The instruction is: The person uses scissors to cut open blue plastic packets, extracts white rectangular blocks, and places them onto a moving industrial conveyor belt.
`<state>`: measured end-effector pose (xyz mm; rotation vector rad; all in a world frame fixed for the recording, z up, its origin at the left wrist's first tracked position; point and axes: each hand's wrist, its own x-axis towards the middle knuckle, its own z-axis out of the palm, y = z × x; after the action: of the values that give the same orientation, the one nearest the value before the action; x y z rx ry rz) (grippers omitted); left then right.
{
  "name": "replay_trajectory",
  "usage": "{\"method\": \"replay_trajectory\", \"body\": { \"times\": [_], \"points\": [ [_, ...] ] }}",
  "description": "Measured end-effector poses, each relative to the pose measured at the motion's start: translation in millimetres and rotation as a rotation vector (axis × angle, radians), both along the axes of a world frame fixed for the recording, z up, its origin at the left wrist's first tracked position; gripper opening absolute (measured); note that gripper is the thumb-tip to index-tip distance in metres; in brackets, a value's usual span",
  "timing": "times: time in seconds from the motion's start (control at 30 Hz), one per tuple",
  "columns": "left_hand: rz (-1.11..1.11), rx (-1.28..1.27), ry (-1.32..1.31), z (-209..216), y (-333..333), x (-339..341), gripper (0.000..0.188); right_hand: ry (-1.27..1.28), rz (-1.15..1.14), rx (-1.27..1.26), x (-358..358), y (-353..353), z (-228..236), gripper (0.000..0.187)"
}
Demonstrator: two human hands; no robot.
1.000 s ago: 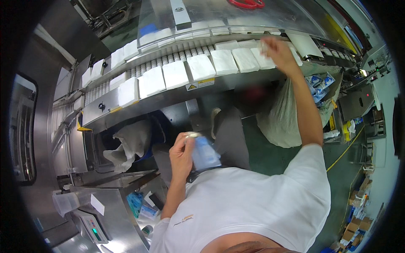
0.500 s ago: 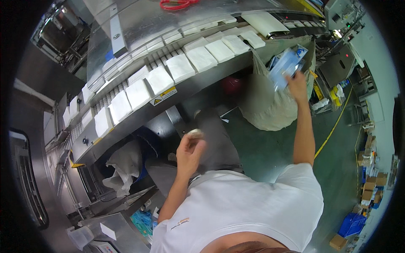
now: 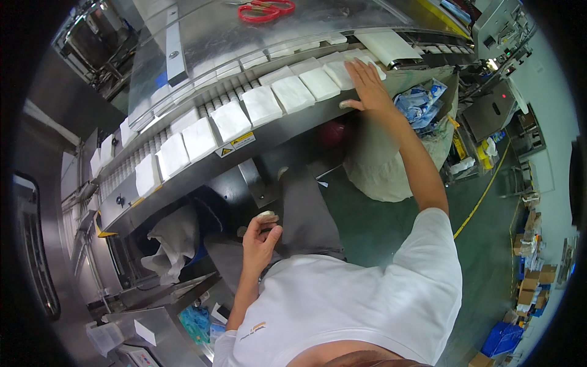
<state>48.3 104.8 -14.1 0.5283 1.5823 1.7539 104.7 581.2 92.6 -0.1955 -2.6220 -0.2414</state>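
The left hand (image 3: 260,240) pinches something pale, too small to tell.

You see red scissors (image 3: 266,10) lying on the clear machine cover (image 3: 202,43), a yellow warning label (image 3: 234,144) on the conveyor's steel edge, and blue crates (image 3: 504,337) stacked on the green floor (image 3: 483,177).
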Motion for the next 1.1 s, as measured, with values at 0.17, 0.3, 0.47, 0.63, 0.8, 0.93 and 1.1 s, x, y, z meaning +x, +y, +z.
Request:
{"method": "replay_trajectory", "body": {
  "times": [0.17, 0.3, 0.47, 0.63, 0.8, 0.93, 1.1],
  "points": [
    [0.01, -0.044, 0.015, 1, -5, -3, 0.036, -0.153, 0.099, -0.095, -16, 19, -17, 0.088],
    [0.043, -0.046, -0.027, -9, -13, -1, 0.035, -0.114, 0.122, -0.125, -10, 9, -17, 0.07],
    [-0.018, -0.031, 0.007, -3, -14, -1, 0.037, 0.026, -0.015, -0.16, 40, -10, 1, 0.062],
    [-0.183, 0.001, 0.047, 36, 3, -13, 0.048, 0.219, 0.033, -1.142, 59, -69, 44, 0.05],
    [-0.177, 0.322, -0.118, 60, 46, -41, 0.066, -0.157, 0.246, -1.841, 23, -154, 46, 0.044],
    [-0.006, 0.355, -0.223, 84, 51, -55, 0.054, -0.419, 0.342, -1.939, -14, -206, 41, 0.045],
    [0.212, 0.271, -0.072, 86, 32, -88, 0.028, -0.371, 0.347, -1.643, -63, -229, 28, 0.041]
  ]
}}
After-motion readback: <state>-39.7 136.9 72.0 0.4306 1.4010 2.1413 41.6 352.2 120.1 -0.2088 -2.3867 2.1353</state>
